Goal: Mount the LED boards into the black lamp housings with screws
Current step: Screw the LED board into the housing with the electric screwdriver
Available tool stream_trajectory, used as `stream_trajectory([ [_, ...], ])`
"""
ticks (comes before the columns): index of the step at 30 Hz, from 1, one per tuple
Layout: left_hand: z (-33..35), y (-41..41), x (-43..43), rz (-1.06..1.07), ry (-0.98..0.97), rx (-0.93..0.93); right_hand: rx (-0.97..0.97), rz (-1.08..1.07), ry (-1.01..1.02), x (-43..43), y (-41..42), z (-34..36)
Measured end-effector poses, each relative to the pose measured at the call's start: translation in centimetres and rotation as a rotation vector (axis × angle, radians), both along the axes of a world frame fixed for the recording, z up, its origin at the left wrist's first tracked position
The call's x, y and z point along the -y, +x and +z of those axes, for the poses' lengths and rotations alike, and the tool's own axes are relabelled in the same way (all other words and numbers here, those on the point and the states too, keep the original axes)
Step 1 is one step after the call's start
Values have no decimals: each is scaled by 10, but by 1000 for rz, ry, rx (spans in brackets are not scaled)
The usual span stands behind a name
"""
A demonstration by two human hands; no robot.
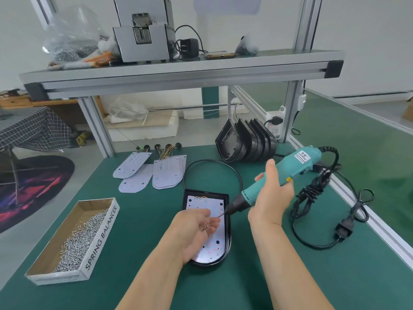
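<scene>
A: Status, left to right?
B: Far left on my feed: box (101, 237), side reads "SPRING BALANCER", with a screw pile (78, 240) inside. Beyond it, spare boards (154, 173) lie flat on the green mat (138, 220), wires at their far ends.
A: Workpiece?
B: Housing (228, 240) flat at centre, rounded end towards me. Board (214, 242) sits inside it.
A: Hands?
B: Left hand (196, 229) is palm up over the board, fingers half curled, cupping a few screws (205, 226). Right hand (271, 195) is wrapped round the teal driver (288, 170), thumb up along the body. Driver tilts down-left, bit (223, 213) just off the left fingertips, above the board. I can't tell whether a screw is on the bit.
A: Driver label?
B: White sticker near the cord end, too blurred for me to read.
A: Right side?
B: Stack of housings (245, 142) stands on edge behind the driver, near the frame post. Cable (312, 193) is bundled on the mat at right, plug (343, 229) lying beside it.
</scene>
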State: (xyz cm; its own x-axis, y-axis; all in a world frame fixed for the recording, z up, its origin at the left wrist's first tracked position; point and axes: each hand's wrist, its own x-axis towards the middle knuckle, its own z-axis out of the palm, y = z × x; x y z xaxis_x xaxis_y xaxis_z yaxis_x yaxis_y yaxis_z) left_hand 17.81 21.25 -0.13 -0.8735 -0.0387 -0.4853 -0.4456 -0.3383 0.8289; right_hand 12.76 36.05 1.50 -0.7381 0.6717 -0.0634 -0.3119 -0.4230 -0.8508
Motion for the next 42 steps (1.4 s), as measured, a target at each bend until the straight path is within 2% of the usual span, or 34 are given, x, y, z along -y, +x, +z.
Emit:
stream_trajectory([
  [5,-8,11,9,-56,9,-19,-34,-15,-28,2,11,11],
  [14,-3,22,6,25,202,-16,-61,-36,-31,10,31,13],
  [20,-1,23,2,26,81,67,-53,-45,-39,11,35,17],
  [28,3,24,5,43,326,65,-53,-70,-37,7,38,17],
  [32,0,26,5,-2,272,14,-53,-68,-39,7,40,17],
  [42,0,32,2,-8,311,23,-68,-77,-44,3,47,22],
])
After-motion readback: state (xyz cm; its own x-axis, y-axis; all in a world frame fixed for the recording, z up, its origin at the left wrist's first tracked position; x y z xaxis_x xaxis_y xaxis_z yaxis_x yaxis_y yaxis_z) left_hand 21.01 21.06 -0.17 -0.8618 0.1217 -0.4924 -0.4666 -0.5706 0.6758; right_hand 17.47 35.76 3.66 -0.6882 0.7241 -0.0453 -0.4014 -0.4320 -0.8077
